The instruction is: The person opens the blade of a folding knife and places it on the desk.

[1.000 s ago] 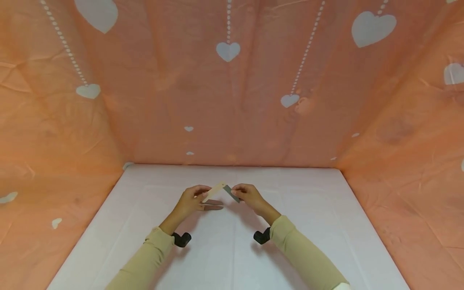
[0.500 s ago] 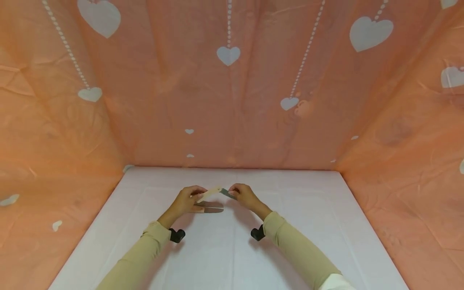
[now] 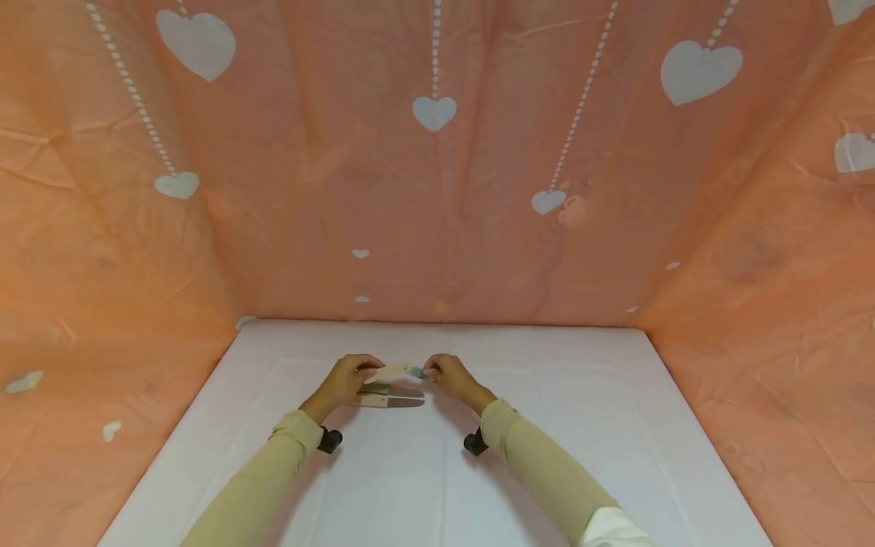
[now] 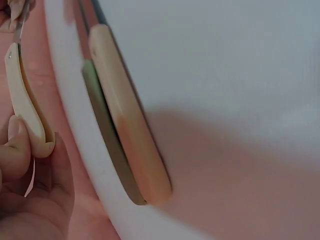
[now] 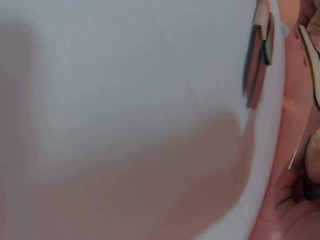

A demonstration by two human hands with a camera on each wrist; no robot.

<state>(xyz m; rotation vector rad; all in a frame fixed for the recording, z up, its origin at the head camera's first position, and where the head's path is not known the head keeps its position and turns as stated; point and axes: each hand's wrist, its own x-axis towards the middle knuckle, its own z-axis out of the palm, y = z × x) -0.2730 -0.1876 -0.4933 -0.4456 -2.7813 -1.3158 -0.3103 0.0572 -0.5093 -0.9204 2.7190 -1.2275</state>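
Observation:
A folding knife (image 3: 391, 371) with a cream handle is held above the table between both hands, its blade swung out nearly in line with the handle. My left hand (image 3: 344, 384) pinches the handle's rear end, thumb on its side in the left wrist view. The fingers of my right hand (image 3: 454, 380) pinch the blade (image 5: 306, 142) towards its tip. Below lie two more unfolded knives side by side, blades pointing right: a green-handled knife (image 4: 102, 120) and a cream-handled knife (image 4: 127, 120). In the head view the left hand partly covers their handles.
The white-covered table (image 3: 437, 471) ends at an orange curtain (image 3: 437, 228) printed with pale hearts, which also rises on both sides. Black wrist camera mounts (image 3: 330, 441) hang under both wrists.
The held knife has gone from sharply bent at its pivot to almost straight. My right hand has turned the blade up and both hands have shifted slightly left.

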